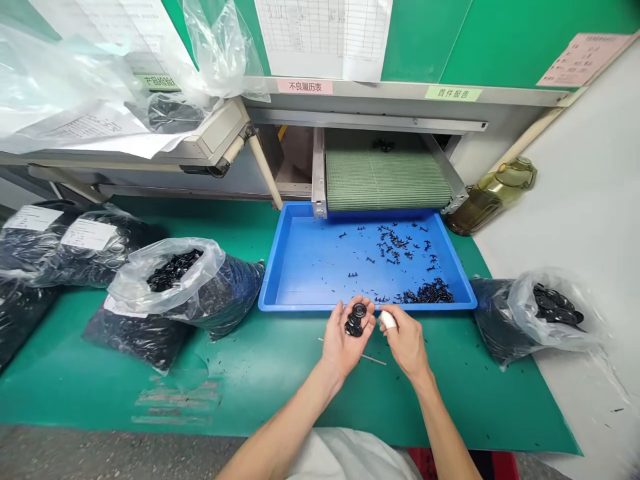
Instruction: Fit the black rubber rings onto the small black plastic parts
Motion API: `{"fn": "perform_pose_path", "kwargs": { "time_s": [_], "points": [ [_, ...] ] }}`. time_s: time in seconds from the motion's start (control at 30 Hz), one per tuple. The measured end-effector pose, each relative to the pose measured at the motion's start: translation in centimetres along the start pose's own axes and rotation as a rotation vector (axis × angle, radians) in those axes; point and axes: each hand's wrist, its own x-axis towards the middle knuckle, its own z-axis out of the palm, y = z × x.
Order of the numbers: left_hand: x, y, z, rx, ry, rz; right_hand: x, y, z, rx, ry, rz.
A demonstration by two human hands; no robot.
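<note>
THINGS
Left hand (pixel 347 340): clenched around a small stack of black rubber discs (pixel 354 321), fingers curled up at the sides; just in front of the near rim of the blue plastic tray (pixel 274 257).
Right hand (pixel 406 343): half closed, just beside the left hand, with no held thing visible; grip on anything small impossible to tell.
White finger wrap (pixel 387 321): on the right hand, close to the near rim of the tray.
Black discs, place: in the left palm, outside the tray.

REST
Inside the tray: scattered small black pieces (pixel 395 243), and a heap (pixel 430 293) at the near right corner.
Behind the tray: green mesh conveyor belt (pixel 385 180).
Left of the tray: open clear plastic bag of black parts (pixel 175 270).
Right of the tray: another bag of black discs (pixel 545 310), and farther back an olive jug (pixel 493 197).
In front of the tray: thin pale stick (pixel 363 355) on the green mat (pixel 280 393).

RISKS
Discs sliding off the loose stack: possible, because of the open top of the palm.
Dropped disc among the small pieces: possible mixing, because of the closeness to the rim.
Weak pinch: possible, because of the wrapped finger and its reduced feeling.
</note>
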Motion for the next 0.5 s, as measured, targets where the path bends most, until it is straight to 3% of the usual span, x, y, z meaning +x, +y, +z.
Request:
{"fn": "perform_pose_path", "kwargs": {
  "time_s": [0.17,0.37,0.5],
  "points": [
    [0.9,0.4,1.0,-0.039,-0.063,0.057,0.5,-2.6,-0.4,-0.173,0.103,-0.112],
    [1.1,0.7,1.8,-0.008,-0.108,0.176,0.4,-5.2,1.5,-0.153,-0.13,-0.204],
    [1.1,1.0,1.6,-0.019,-0.076,0.199,-0.1,-5.2,2.8,-0.113,-0.122,-0.221]
  ]
}}
